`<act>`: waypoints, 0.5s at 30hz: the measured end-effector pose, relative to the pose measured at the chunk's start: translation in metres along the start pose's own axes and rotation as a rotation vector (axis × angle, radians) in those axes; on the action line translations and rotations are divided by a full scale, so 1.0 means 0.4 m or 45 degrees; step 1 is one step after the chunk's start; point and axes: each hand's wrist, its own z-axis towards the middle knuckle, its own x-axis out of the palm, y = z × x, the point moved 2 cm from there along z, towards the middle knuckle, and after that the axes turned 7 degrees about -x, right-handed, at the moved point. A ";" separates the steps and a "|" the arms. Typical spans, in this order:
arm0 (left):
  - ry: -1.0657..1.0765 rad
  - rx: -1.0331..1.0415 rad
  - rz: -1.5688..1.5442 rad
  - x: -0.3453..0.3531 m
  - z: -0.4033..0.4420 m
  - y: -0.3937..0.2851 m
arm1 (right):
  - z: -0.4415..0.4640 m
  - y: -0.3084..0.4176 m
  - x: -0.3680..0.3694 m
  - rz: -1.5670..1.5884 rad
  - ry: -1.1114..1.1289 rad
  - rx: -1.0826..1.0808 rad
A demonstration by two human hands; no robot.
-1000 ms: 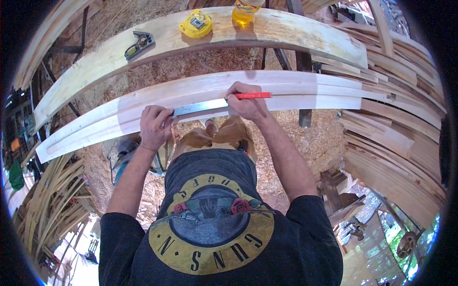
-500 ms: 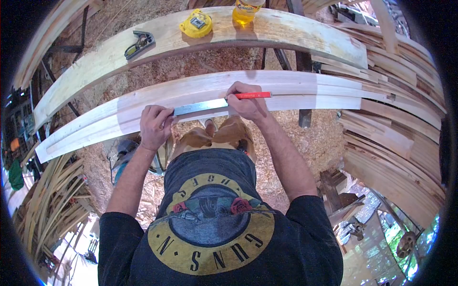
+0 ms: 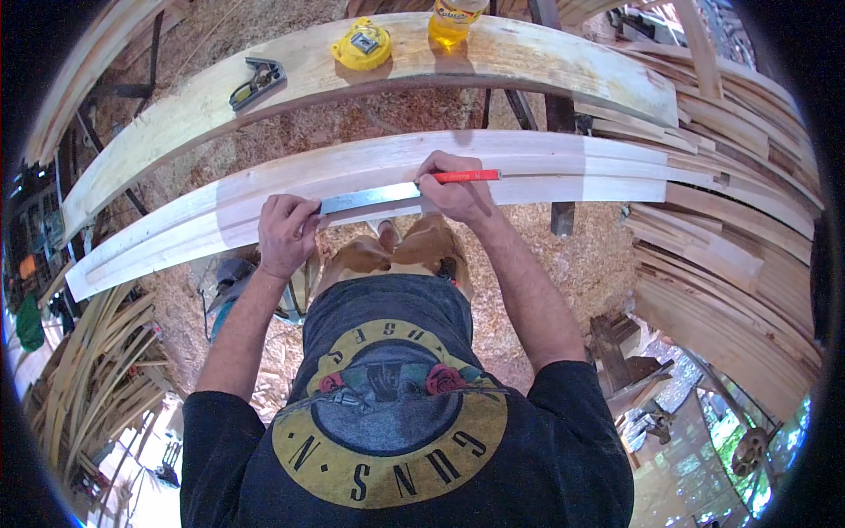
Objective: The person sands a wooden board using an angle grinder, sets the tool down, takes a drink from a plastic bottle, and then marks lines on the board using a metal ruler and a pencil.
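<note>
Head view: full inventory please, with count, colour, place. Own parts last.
Pencil: 1, red, in right hand
Metal strip: 1, silver, between the hands
Near board: 1, pale, under the hands
Far board: 1, yellowish, beyond near board
Tape measure: 1, yellow, on far board
Small tool: 1, dark, left of tape measure
Bottle: 1, yellow liquid, right of tape measure
Wood strips: many, tan, lower left
Stacked boards: many, brown, right
Shavings: uncountable, tan, floor
Edge clutter: too unclear to count
T-shirt: 1, black with yellow print, on wearer
Left hand: 1, bare, at strip's left end
Right hand: 1, bare, at strip's right end
</note>
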 end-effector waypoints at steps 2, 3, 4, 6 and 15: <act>0.000 0.000 0.002 -0.002 0.002 -0.003 | -0.002 -0.001 0.000 0.013 0.002 0.020; -0.001 0.000 0.004 -0.003 0.003 -0.005 | -0.002 -0.001 0.001 0.005 -0.002 0.020; -0.001 0.001 0.005 -0.004 0.003 -0.006 | -0.002 0.000 0.002 -0.003 -0.006 0.021; 0.001 -0.003 0.004 -0.001 0.000 -0.001 | -0.003 -0.002 0.002 -0.031 -0.009 0.008; 0.001 -0.007 0.001 -0.001 -0.001 -0.003 | 0.000 0.008 0.000 -0.018 -0.010 0.015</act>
